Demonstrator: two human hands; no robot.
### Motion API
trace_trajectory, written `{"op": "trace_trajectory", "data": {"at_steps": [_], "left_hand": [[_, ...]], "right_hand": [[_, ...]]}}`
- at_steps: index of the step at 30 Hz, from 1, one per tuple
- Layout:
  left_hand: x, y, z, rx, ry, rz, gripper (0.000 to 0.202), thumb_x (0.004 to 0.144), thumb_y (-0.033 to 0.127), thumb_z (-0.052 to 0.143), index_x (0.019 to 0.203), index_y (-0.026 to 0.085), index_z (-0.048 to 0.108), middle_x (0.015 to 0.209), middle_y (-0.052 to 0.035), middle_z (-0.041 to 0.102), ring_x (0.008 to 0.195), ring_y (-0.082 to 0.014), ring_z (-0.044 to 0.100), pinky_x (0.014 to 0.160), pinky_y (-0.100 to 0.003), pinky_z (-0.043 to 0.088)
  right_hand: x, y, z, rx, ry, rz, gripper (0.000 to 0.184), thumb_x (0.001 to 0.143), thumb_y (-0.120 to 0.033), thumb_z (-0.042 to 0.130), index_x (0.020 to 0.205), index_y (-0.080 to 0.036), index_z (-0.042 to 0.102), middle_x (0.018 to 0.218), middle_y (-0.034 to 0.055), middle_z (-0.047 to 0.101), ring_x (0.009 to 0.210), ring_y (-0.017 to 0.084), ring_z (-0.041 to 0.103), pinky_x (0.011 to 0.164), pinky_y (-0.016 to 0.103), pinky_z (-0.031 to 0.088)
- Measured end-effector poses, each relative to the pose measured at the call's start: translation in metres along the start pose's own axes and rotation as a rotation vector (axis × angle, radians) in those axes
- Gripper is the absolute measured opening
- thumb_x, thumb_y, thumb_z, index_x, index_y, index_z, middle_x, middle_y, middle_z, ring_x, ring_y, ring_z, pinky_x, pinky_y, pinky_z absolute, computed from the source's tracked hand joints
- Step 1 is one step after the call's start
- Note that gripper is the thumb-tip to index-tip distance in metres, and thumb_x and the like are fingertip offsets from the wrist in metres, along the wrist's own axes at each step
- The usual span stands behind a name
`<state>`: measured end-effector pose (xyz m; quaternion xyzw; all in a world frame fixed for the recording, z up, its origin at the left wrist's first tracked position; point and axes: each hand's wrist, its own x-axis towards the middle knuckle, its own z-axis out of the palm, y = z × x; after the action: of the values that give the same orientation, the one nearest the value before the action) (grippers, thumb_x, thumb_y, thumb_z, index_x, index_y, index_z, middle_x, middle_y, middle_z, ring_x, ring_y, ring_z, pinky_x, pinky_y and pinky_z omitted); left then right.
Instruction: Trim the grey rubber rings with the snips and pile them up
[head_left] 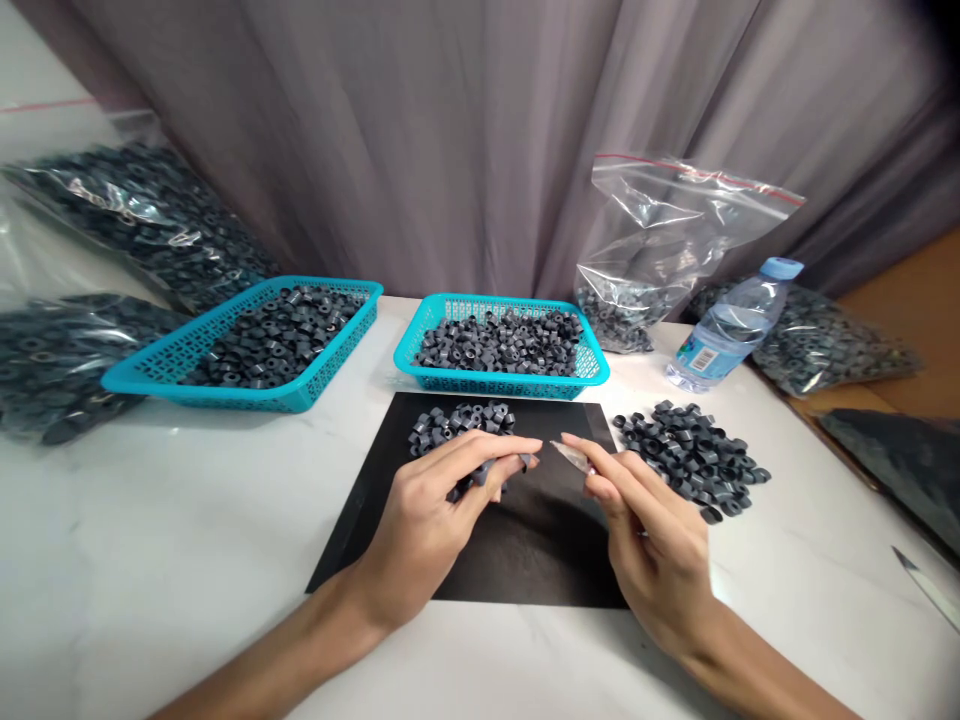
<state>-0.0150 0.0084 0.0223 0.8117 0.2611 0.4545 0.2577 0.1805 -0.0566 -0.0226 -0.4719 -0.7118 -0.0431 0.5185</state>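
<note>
My left hand (427, 510) is closed above a black mat, with a small dark grey plastic ring (529, 461) pinched at its fingertips. More of these grey pieces (481, 472) show between its thumb and fingers. My right hand (656, 540) grips a small pointed blade (574, 456), its tip directed at the left fingertips with a narrow gap between. The blade's handle is hidden in the palm. Behind the left hand, a heap of grey rings (457, 422) lies on the black mat (540, 560). Another pile of grey pieces (697, 455) spreads on the table beyond my right hand.
Two turquoise baskets, one on the left (300, 395) and one in the middle (502, 382), hold grey pieces. Filled plastic bags stand at left (150, 210) and right (622, 300). A water bottle (724, 335) is at right. A knife blade (926, 585) lies near the right edge.
</note>
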Motion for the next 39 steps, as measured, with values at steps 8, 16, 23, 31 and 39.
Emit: {"op": "trace_trajectory", "data": {"at_steps": [8,16,23,31,39], "left_hand": [[-0.001,0.003,0.000,-0.019,-0.005,-0.004,0.024,0.096,0.009,0.060,0.115,0.020,0.071,0.100,0.0009,0.076,0.067,-0.0048,0.061,0.074,-0.014,0.054],[-0.004,0.006,0.004,-0.047,-0.027,-0.132,0.021,0.097,0.018,0.061,0.113,0.024,0.073,0.088,0.0020,0.076,0.060,-0.0065,0.061,0.064,-0.016,0.055],[-0.007,0.010,0.007,-0.105,-0.032,-0.212,0.020,0.096,0.023,0.063,0.112,0.028,0.074,0.088,0.0036,0.077,0.057,-0.0052,0.060,0.058,-0.013,0.054],[-0.011,0.010,0.011,-0.130,-0.053,-0.221,0.020,0.096,0.021,0.063,0.111,0.028,0.074,0.086,0.0037,0.076,0.057,-0.0054,0.061,0.059,-0.013,0.054],[-0.013,0.010,0.012,-0.181,-0.087,-0.259,0.021,0.097,0.026,0.062,0.114,0.030,0.073,0.068,0.0057,0.064,0.057,-0.0063,0.058,0.058,-0.014,0.051]], "right_hand": [[-0.002,0.004,0.002,-0.004,-0.004,-0.008,0.050,0.100,-0.006,0.049,0.148,-0.022,0.050,0.099,0.0085,0.067,0.068,0.015,0.056,0.061,0.027,0.048],[0.002,-0.005,0.002,0.091,0.039,0.096,0.038,0.100,-0.010,0.050,0.135,-0.020,0.058,0.086,0.0042,0.061,0.066,0.014,0.056,0.058,0.026,0.048],[0.000,-0.008,0.003,0.181,0.051,0.222,0.028,0.096,-0.023,0.062,0.124,-0.023,0.064,0.092,0.0041,0.067,0.071,0.014,0.062,0.057,0.023,0.052],[0.007,-0.016,0.003,0.287,0.066,0.323,0.024,0.088,-0.028,0.075,0.111,-0.022,0.068,0.076,-0.0020,0.062,0.055,0.009,0.051,0.047,0.019,0.044],[0.004,-0.016,0.004,0.298,0.089,0.367,0.016,0.089,-0.026,0.074,0.104,-0.022,0.071,0.071,-0.0025,0.063,0.053,0.009,0.050,0.047,0.020,0.043]]}}
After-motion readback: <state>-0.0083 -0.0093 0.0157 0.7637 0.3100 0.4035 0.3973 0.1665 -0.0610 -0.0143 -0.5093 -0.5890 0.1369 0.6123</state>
